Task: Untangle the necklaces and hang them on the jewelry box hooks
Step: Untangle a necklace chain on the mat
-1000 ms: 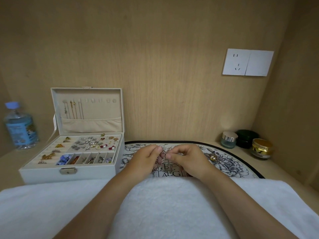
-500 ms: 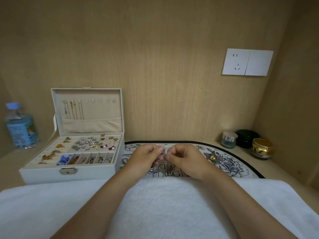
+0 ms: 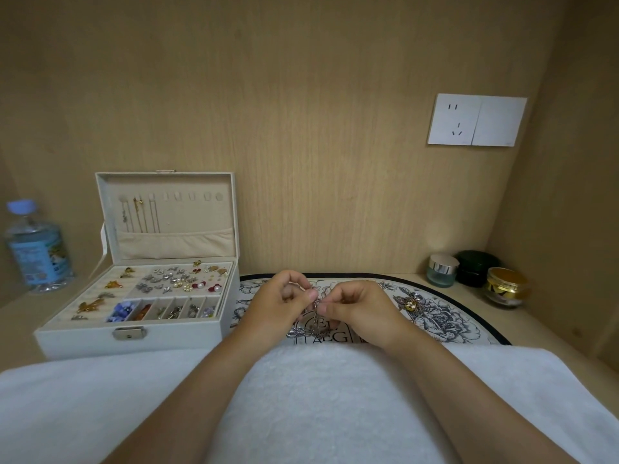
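My left hand (image 3: 283,304) and my right hand (image 3: 356,308) meet over the floral mat (image 3: 445,321), both pinching a thin silver necklace chain (image 3: 315,321) whose lower part hangs down and bunches on the mat. A white jewelry box (image 3: 134,336) stands open at the left. Its lid (image 3: 167,182) carries a row of hooks (image 3: 191,196), and three chains (image 3: 139,216) hang from the leftmost ones. Another gold pendant piece (image 3: 410,304) lies on the mat to the right of my hands.
A water bottle (image 3: 37,249) stands at far left. Three jars sit at the back right: a clear one (image 3: 442,271), a dark one (image 3: 477,267), a gold one (image 3: 505,288). A white towel (image 3: 318,396) covers the near edge. A wall socket (image 3: 475,120) is up right.
My fingertips have shifted slightly along the chain, and more of it now dangles below my hands onto the mat. The hands stay in the same spot.
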Demonstrator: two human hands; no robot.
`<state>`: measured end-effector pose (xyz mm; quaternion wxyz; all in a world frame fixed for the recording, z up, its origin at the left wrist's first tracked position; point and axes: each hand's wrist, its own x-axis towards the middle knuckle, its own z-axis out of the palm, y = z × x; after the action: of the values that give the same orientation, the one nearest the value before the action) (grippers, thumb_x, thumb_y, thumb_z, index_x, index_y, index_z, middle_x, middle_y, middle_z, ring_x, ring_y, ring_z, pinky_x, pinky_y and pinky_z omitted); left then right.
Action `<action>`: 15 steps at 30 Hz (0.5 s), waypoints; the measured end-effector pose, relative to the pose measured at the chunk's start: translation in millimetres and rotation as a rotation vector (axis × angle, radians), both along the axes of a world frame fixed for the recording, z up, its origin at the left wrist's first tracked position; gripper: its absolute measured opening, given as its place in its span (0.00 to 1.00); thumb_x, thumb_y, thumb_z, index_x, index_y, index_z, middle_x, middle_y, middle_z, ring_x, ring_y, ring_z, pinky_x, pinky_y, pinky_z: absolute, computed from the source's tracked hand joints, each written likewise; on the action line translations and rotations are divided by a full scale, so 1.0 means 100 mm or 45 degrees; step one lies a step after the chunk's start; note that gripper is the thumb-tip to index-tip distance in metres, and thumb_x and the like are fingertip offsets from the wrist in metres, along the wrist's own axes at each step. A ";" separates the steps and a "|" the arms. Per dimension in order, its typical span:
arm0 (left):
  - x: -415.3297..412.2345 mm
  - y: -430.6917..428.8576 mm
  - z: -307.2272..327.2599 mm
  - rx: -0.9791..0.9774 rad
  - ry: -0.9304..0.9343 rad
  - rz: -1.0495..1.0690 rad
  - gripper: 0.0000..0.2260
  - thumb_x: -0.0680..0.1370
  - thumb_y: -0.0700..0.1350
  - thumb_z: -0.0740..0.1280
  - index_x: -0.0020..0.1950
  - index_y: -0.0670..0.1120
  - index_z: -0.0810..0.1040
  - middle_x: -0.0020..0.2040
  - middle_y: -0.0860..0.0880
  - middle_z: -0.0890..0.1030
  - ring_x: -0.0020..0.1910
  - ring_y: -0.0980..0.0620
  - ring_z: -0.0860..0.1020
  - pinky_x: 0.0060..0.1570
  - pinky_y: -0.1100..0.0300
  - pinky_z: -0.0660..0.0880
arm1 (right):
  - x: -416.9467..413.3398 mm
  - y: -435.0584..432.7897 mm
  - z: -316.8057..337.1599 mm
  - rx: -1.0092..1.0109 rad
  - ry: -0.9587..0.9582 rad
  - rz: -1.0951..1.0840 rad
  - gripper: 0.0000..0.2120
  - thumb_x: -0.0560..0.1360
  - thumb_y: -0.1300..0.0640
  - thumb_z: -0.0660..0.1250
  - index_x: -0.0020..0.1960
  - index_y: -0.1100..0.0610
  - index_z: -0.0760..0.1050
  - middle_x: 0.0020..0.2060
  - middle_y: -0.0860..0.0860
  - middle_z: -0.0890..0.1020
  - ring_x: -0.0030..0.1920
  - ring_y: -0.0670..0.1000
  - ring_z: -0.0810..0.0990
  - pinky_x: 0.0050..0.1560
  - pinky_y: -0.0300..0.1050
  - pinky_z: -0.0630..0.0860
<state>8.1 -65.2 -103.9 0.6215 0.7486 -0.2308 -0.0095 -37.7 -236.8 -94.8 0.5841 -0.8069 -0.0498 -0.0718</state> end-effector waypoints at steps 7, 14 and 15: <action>0.03 0.00 -0.04 0.087 -0.083 0.059 0.05 0.77 0.48 0.71 0.42 0.56 0.83 0.37 0.56 0.83 0.38 0.55 0.80 0.43 0.57 0.77 | -0.02 0.03 0.02 0.063 0.005 -0.062 0.04 0.73 0.62 0.75 0.39 0.60 0.83 0.31 0.49 0.83 0.31 0.48 0.79 0.35 0.39 0.74; -0.01 0.04 0.01 0.157 -0.312 0.139 0.03 0.74 0.43 0.75 0.45 0.51 0.86 0.43 0.57 0.85 0.43 0.61 0.81 0.47 0.60 0.77 | -0.02 0.02 0.01 0.025 0.017 -0.097 0.04 0.72 0.61 0.76 0.39 0.60 0.84 0.32 0.52 0.84 0.32 0.48 0.79 0.36 0.41 0.74; -0.01 0.04 0.01 0.246 -0.419 0.159 0.02 0.75 0.44 0.74 0.46 0.52 0.85 0.44 0.58 0.84 0.45 0.61 0.80 0.49 0.61 0.77 | -0.02 0.02 0.01 0.039 0.022 -0.099 0.04 0.72 0.62 0.76 0.39 0.60 0.84 0.33 0.53 0.84 0.32 0.49 0.78 0.37 0.42 0.75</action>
<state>6.7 -60.8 -103.3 0.4999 0.8091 -0.2805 0.1294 -39.7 -234.3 -93.6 0.5936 -0.7998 -0.0122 -0.0884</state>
